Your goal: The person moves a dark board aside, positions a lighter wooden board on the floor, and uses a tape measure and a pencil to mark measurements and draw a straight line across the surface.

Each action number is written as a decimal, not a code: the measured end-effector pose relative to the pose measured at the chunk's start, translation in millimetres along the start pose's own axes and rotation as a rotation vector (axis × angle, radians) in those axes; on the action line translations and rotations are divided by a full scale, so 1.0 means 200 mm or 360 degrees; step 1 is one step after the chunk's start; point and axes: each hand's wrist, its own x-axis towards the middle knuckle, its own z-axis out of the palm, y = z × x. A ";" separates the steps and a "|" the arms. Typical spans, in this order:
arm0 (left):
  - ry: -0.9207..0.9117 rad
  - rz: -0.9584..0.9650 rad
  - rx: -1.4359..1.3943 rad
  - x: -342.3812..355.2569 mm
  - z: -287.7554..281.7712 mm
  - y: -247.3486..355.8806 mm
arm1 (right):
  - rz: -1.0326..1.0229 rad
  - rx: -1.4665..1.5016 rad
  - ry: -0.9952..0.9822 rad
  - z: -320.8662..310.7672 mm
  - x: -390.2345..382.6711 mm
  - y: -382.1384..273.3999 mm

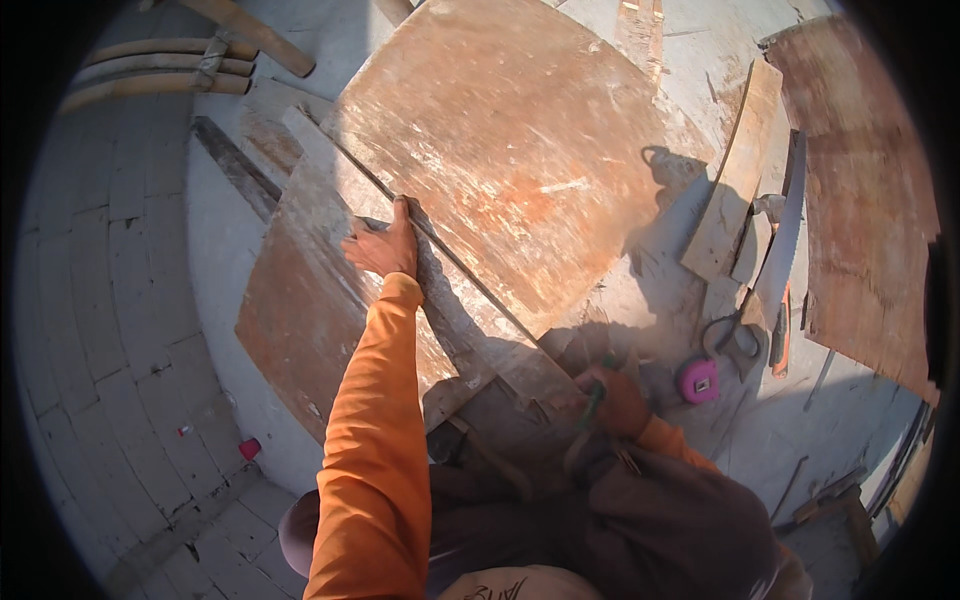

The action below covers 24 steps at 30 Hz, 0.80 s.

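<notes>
My left hand (385,248) presses down on a long, pale wooden strip (505,368), its thumb and fingers spread. The strip lies slantwise along the straight edge of a large, worn plywood sheet (500,150). Left of the strip is another brown plywood piece (290,290). My right hand (622,402), at the near end of the strip, is closed around a slim green thing (594,398). Shade and my fingers hide most of it, so I cannot tell its kind.
To the right lie a pink tape measure (698,381), a handsaw (780,235), an orange-handled tool (780,340), a narrow board (735,170) and a curved plywood sheet (865,200). Rounded poles (160,70) lie far left. Paving blocks (110,310) cover the left ground.
</notes>
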 end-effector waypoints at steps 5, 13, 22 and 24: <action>0.0096 0.0030 -0.0008 0.00 0.03 0.00 | -0.0065 -0.0038 0.0060 0.01 0.02 0.06; 0.0127 0.0059 -0.0061 0.00 0.03 -0.02 | 0.0007 -0.0132 0.0011 0.01 0.02 0.03; 0.0087 0.0053 -0.0171 0.01 0.05 -0.07 | 0.0014 -0.0054 -0.0005 0.00 0.03 0.05; 0.0101 0.0062 -0.0252 0.02 0.06 -0.10 | 0.0007 -0.0025 -0.0009 0.00 0.03 0.05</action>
